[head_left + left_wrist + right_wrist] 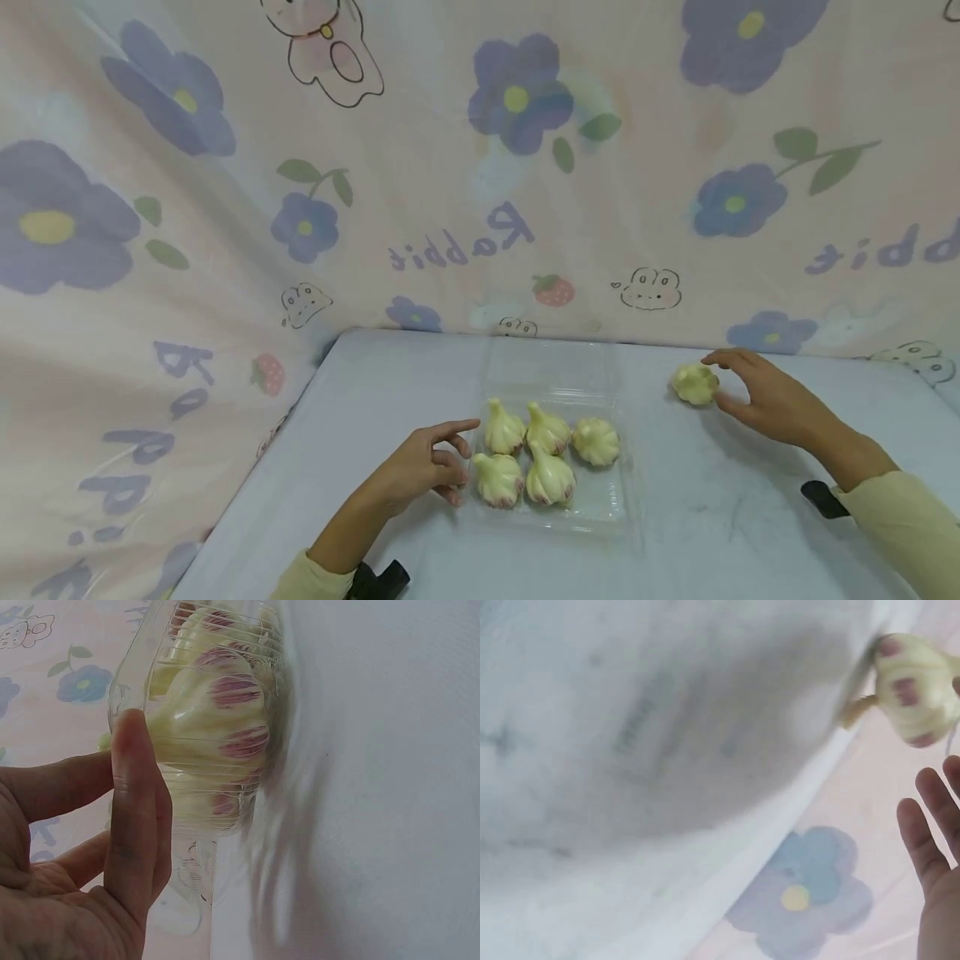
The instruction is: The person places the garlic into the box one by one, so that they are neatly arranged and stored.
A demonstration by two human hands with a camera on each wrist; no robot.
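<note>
A clear plastic box (596,518) lies with its lid folded back on the table, several garlic bulbs (551,479) inside it. At the box's left side is my left hand (423,471), index finger stretched toward the rim and the other fingers loosely bent. The left wrist view shows its fingertips (133,731) right at the rim of the clear box. To the right of the box, a single garlic bulb (694,384) sits on the table. My right hand (772,402) reaches beside this bulb, thumb and fingers spread apart; in the right wrist view the fingers are extended near the bulb (916,690).
A white-covered table (720,517) carries everything. Behind it and to the left hangs a pale pink curtain (420,192) printed with flowers and rabbits. The open clear lid (551,367) lies toward the table's back edge.
</note>
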